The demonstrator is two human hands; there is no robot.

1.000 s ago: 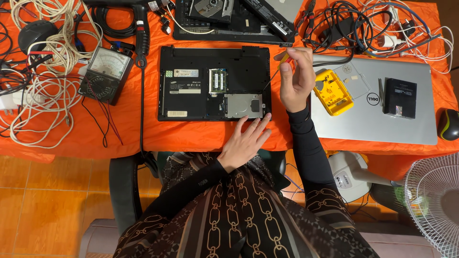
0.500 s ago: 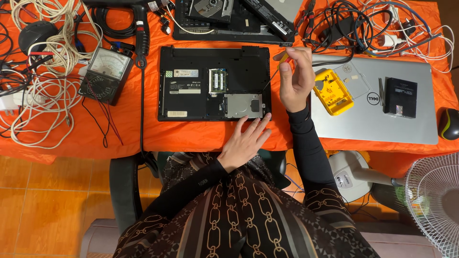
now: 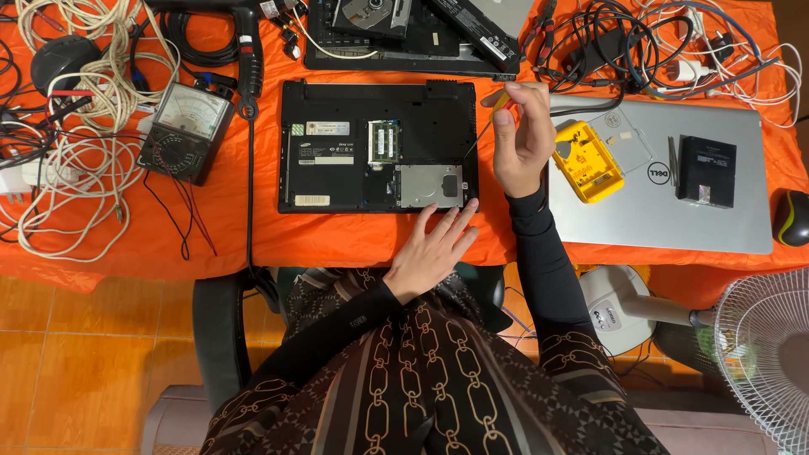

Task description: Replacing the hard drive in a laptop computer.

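Now my right hand (image 3: 521, 143) pinches a thin yellow-handled screwdriver (image 3: 487, 123) at the right edge of the upturned black plastic laptop (image 3: 377, 145) on the orange-clothed surface (image 3: 227, 219); my left hand (image 3: 433, 249), fingers spread flat, rests at its lower right corner.

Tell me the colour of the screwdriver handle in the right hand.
Yellow: the screwdriver handle pinched in the right hand, seen in the head view.

One head-worn camera looks straight down from fairly high over the orange table (image 3: 354, 240).
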